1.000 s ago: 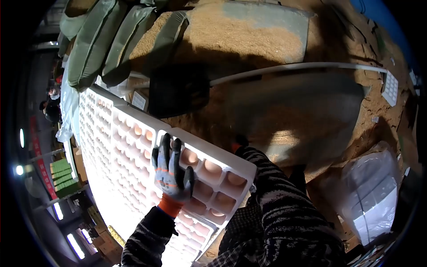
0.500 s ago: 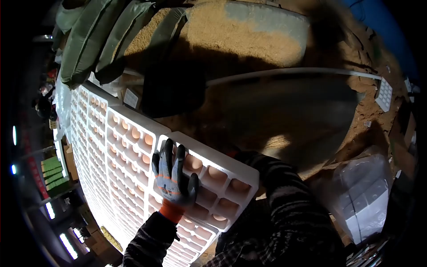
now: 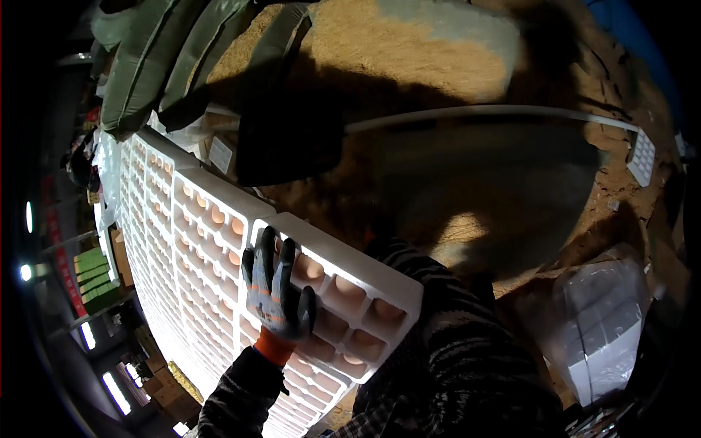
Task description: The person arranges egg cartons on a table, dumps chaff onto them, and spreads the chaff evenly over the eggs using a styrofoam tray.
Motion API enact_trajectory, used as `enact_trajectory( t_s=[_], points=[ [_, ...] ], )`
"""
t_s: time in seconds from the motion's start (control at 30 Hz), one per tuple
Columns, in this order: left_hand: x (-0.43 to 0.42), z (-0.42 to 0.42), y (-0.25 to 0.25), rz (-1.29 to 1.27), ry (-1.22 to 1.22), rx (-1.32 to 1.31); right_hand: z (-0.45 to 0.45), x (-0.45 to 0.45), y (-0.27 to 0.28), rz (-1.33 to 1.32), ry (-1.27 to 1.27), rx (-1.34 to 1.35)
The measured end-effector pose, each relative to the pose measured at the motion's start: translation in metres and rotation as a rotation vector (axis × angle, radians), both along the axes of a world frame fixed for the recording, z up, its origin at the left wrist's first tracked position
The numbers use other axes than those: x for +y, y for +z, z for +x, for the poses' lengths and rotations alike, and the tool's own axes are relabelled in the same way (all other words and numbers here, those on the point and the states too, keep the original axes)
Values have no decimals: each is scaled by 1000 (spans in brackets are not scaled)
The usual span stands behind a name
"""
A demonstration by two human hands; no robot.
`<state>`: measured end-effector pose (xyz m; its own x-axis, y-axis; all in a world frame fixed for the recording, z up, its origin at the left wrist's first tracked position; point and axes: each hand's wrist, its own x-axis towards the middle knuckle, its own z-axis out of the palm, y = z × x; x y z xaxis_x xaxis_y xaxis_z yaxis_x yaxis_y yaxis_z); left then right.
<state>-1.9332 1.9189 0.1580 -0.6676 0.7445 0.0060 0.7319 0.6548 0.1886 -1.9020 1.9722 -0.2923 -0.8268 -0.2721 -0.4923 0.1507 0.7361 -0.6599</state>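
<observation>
My left hand [image 3: 279, 292], in a grey and black glove with an orange cuff, lies with its fingers stretched out on the top white foam egg tray [image 3: 349, 253]. Brown eggs [image 3: 345, 293] sit in the tray's cells. This tray rests tilted at the near end of a long bank of similar egg-filled foam trays [image 3: 208, 248]. My right arm, in a dark striped sleeve [image 3: 467, 328], reaches past the tray's far side. A bit of orange cuff shows in the shadow there; my right hand's fingers are lost in the dark.
Green sacks [image 3: 150, 73] and a heap of tan loose grain or husk [image 3: 409, 51] lie beyond the trays. A pale curved rail [image 3: 496, 110] crosses behind. Plastic-wrapped white foam [image 3: 602, 328] stands at the right. Another person [image 3: 79, 160] is far left.
The view has shifted slightly. My right arm has moved a little left along the tray's far side. My left hand stays flat on the tray.
</observation>
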Motion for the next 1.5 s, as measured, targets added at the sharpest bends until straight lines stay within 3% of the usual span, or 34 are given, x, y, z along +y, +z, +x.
enact_trajectory(
  t_s=[0.3, 0.4, 0.43, 0.5, 0.6, 0.7, 0.77, 0.83, 0.93, 1.0, 1.07, 1.17, 1.23, 1.27, 1.3, 1.33, 1.4, 1.47, 1.5],
  points=[
    [4, 3, 6, 68, -29, 11, 162, 133, 109, 200, 134, -36],
    [-6, 1, -9, 112, -97, 81, 224, 174, 122, 272, 7, -36],
    [-7, 0, -11, 101, -111, 95, 259, 183, 93, 214, -196, 149],
    [-4, -1, -12, 49, -105, 112, 303, 220, 83, 200, -345, 105],
    [-5, 1, -13, 56, -96, 83, 383, 285, 77, 544, -344, 89],
    [-19, 0, -23, 86, -25, -4, 410, 369, 64, 1087, -437, 106],
    [-27, -2, -32, 157, 80, -97, 412, 433, 74, 330, -1330, -283],
    [-20, 4, -29, 205, 186, -191, 439, 489, 23, 473, -1208, -327],
    [-22, 4, -27, 141, 216, -161, 411, 529, 32, 593, -990, -486],
    [-19, 3, -24, 127, 211, -137, 384, 498, 16, 671, -847, -501],
    [-19, 4, -28, 131, 206, -123, 370, 427, 0, 631, -874, -356],
    [-54, -22, -58, 366, 391, -307, 354, 329, 11, 344, -962, -198],
    [-59, -20, -51, 127, 415, -193, 347, 294, 29, 118, -1021, -129],
    [-60, -8, -54, 421, 578, -495, 341, 286, 40, 25, -1037, -76],
    [-43, 1, -44, 421, 585, -489, 334, 287, 57, -24, -1007, -1],
    [-6, 13, -28, 518, 810, -536, 320, 294, 84, -71, -983, 62],
    [-6, 8, -23, 232, 538, -289, 288, 297, 131, -281, -1023, 139],
    [-7, 3, -17, -124, 171, 65, 259, 278, 153, -742, -1188, 165],
    [-3, 1, -16, -97, 125, 80, 244, 268, 163, -970, -1260, 172]
  ],
)
